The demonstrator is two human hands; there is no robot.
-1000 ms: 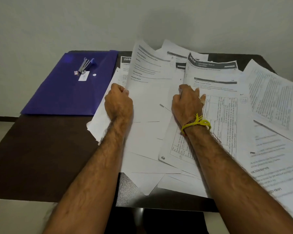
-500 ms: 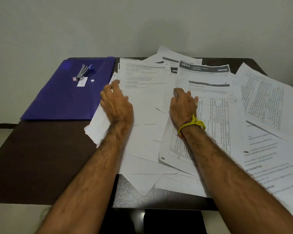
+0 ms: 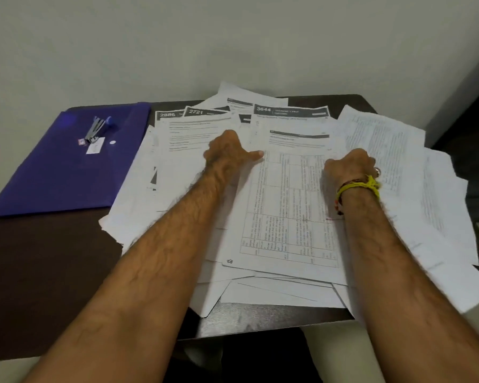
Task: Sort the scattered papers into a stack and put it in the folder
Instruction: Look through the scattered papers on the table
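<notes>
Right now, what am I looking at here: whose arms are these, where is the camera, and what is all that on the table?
No machine here: a person wears a camera on the head, looking down at their own arms. The left hand and the right hand, which has a yellow thread band at the wrist, rest on scattered printed papers covering a dark table. The fingers are curled, but whether they grip a sheet cannot be told. To the left lies a purple folder with a small stapler on top.
</notes>
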